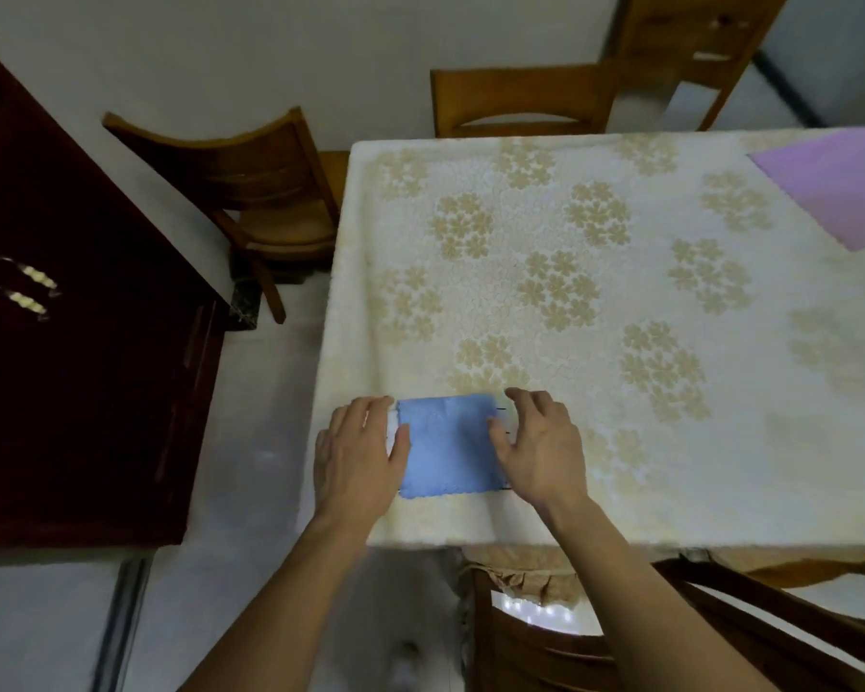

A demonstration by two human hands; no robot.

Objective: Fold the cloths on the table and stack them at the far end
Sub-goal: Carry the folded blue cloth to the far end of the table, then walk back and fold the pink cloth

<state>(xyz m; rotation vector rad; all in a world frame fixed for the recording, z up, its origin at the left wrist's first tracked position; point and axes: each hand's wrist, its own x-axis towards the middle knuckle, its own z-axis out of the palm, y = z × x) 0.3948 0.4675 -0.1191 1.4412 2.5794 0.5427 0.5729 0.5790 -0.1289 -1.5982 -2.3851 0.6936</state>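
Note:
A small folded blue cloth (448, 446) lies flat near the table's front left corner, with a bit of white cloth showing under its left and right edges. My left hand (358, 454) rests at its left edge, thumb on top of the cloth. On the right edge sits my right hand (538, 444), fingers spread and curved, thumb pressing the blue fabric. A flat purple cloth (832, 189) lies at the table's far right, cut off by the frame.
The table (620, 302) wears a cream cloth with tan flower print. Wooden chairs stand at the far left (265, 192), the far side (520, 99) and the near side (595, 636). A dark red cabinet (81, 342) is on the left.

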